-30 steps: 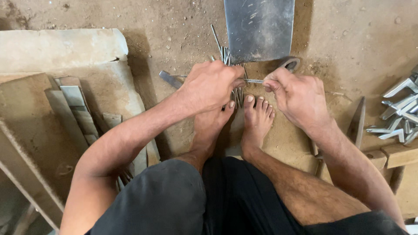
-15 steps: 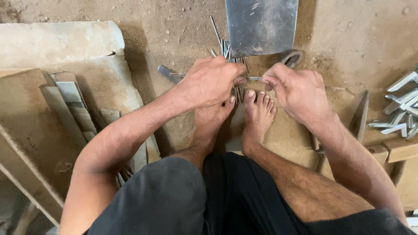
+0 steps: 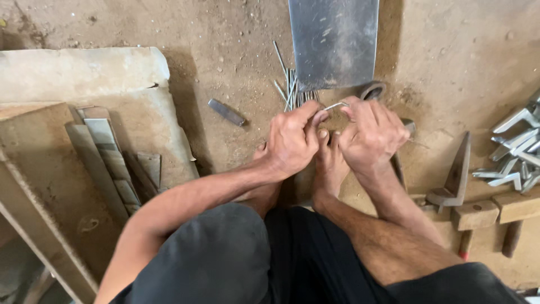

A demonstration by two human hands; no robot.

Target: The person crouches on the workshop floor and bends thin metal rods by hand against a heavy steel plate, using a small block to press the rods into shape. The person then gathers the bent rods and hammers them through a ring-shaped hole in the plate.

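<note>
My left hand (image 3: 292, 141) and my right hand (image 3: 374, 135) are close together over my bare feet on the dirt floor. Both pinch a thin bent metal wire (image 3: 336, 105), one end in each hand's fingertips. Just beyond the hands lies a bundle of straight thin metal rods (image 3: 289, 84), partly under a flat grey metal sheet (image 3: 333, 42). A metal ring (image 3: 372, 90) lies by the right hand's knuckles.
A short metal bar (image 3: 226, 112) lies left of the hands. Wooden boards and metal strips (image 3: 107, 157) are stacked at the left. At the right are a metal wedge tool (image 3: 455, 177), wooden blocks (image 3: 498, 211) and several shiny angled metal pieces (image 3: 517, 152).
The hands have come closer together and shifted over the toes; the wire between them now shows a curved bend. The view has moved slightly.
</note>
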